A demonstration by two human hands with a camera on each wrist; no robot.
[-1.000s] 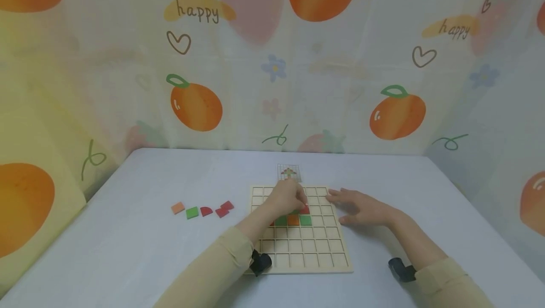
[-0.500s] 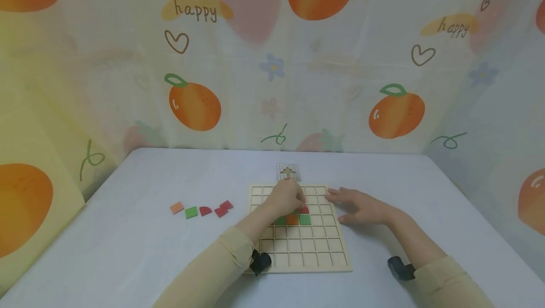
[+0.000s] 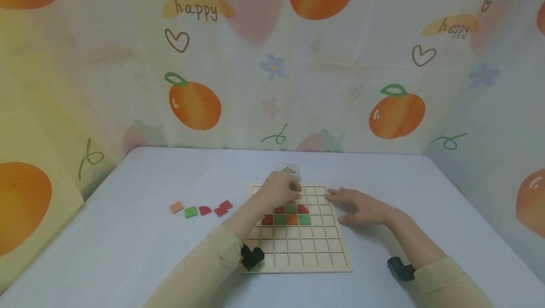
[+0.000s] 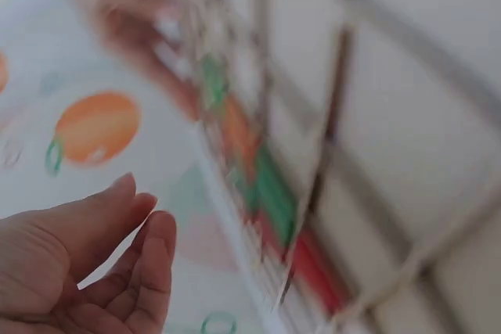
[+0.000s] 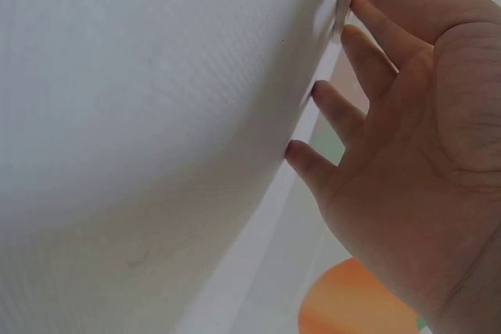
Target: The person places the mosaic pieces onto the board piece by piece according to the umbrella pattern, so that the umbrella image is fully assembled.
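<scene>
White tabletop [image 3: 106, 251], spread right fingers [image 5: 372, 60], bent empty left fingers [image 4: 159, 252] clearest from left wrist

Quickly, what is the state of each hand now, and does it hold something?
Left hand: open, fingers loosely curled, holding nothing visible, over the grid board.
Right hand: open, fingers spread, holding nothing, at the board's right edge.

A pale backdrop [image 3: 238, 71] is enclosing the white worktop [image 3: 106, 251] behind and on both sides, showing printed oranges [image 3: 195, 105], strawberries [image 3: 255, 7], hearts [image 3: 177, 40], flowers [image 3: 273, 66] and "happy" [image 3: 197, 9]. The left side is looking yellow, the right greyer.
</scene>
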